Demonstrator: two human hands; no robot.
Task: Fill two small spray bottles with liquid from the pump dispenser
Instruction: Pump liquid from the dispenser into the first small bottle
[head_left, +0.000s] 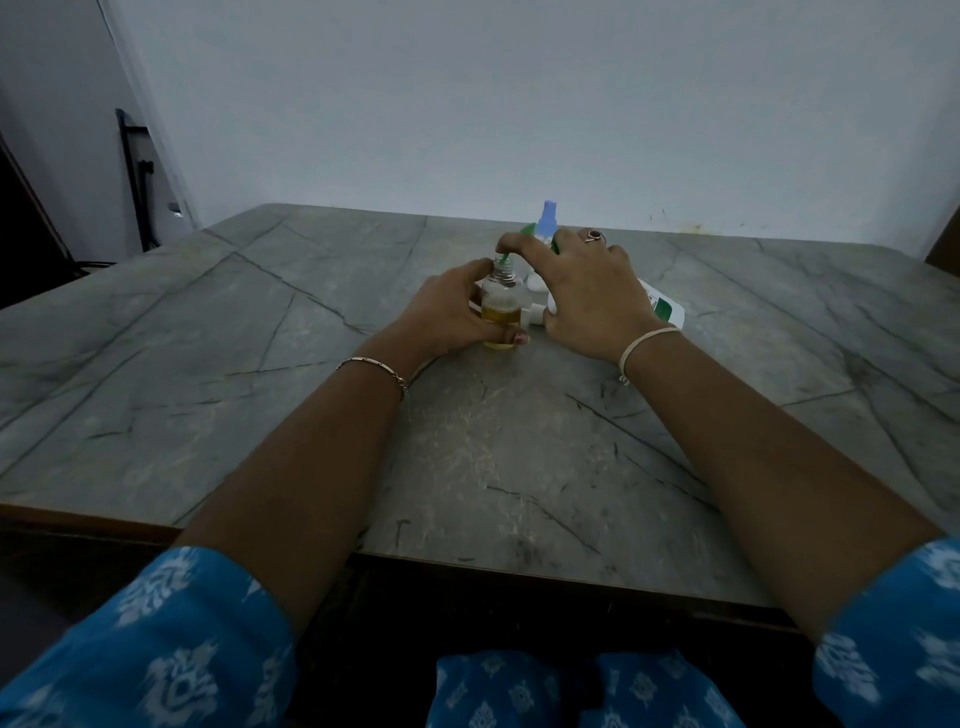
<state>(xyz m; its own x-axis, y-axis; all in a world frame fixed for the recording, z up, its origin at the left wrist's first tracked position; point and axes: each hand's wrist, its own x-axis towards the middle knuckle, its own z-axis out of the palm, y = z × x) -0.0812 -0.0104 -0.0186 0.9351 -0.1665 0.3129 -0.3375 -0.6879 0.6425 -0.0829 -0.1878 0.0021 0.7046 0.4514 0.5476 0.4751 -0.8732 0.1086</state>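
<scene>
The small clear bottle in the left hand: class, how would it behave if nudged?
The small clear bottle looks narrow and part-filled, so probably light, tippy. It is uncapped, so tipping would likely spill yellow liquid. The left hand gripping it suggests it needs steadying.

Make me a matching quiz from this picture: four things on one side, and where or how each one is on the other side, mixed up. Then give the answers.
Things
1. clear bottle
2. blue-capped bottle
3. pump dispenser
4. ring

States
A. held tilted by the right hand, green spout at the clear bottle's open mouth
B. on a finger of the right hand
C. upright behind both hands, cap on
D. gripped by the left hand, yellow liquid in its lower part

Pairs: 1-D, 2-C, 3-A, 4-B
</scene>
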